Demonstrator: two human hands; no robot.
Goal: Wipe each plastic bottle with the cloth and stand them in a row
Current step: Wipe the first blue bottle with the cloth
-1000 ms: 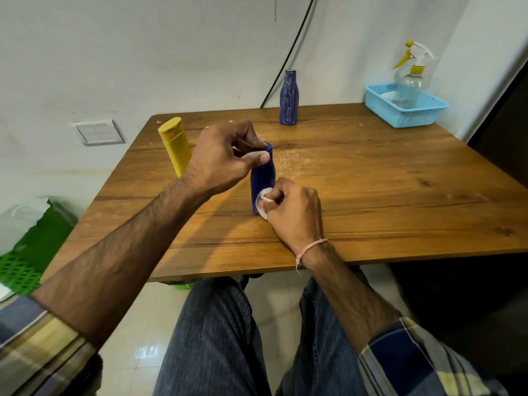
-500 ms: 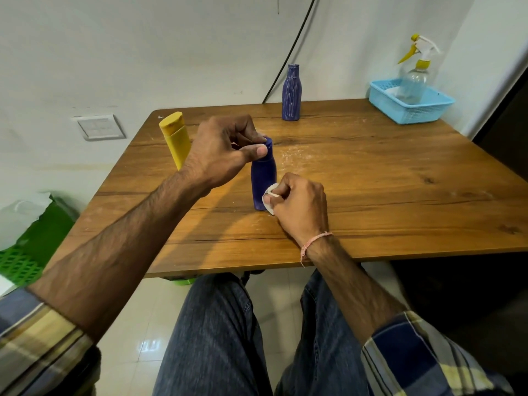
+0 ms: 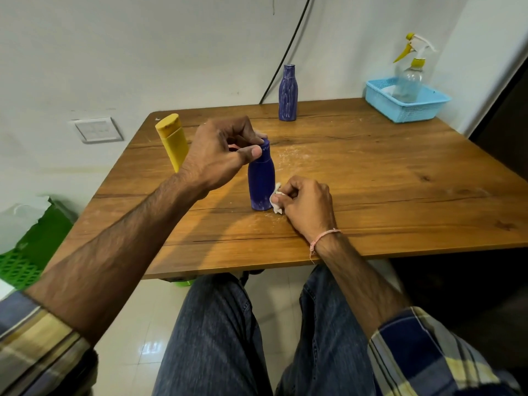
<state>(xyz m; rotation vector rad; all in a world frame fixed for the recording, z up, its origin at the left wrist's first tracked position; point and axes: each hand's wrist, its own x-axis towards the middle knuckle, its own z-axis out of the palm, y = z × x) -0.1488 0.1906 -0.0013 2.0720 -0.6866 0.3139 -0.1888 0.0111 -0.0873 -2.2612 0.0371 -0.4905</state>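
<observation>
A dark blue plastic bottle stands upright on the wooden table. My left hand pinches its neck and top from the left. My right hand holds a small white cloth bunched against the bottle's lower right side. A yellow bottle stands tilted-looking behind my left hand, partly hidden by it. A second blue bottle, streaked with white, stands upright near the table's far edge.
A light blue basket holding a clear spray bottle sits at the far right corner. White dust marks lie on the wood right of the held bottle. A green crate is on the floor at left.
The cloth in my right hand has shifted a little around the bottle's lower side. My left hand keeps its hold on the top.
</observation>
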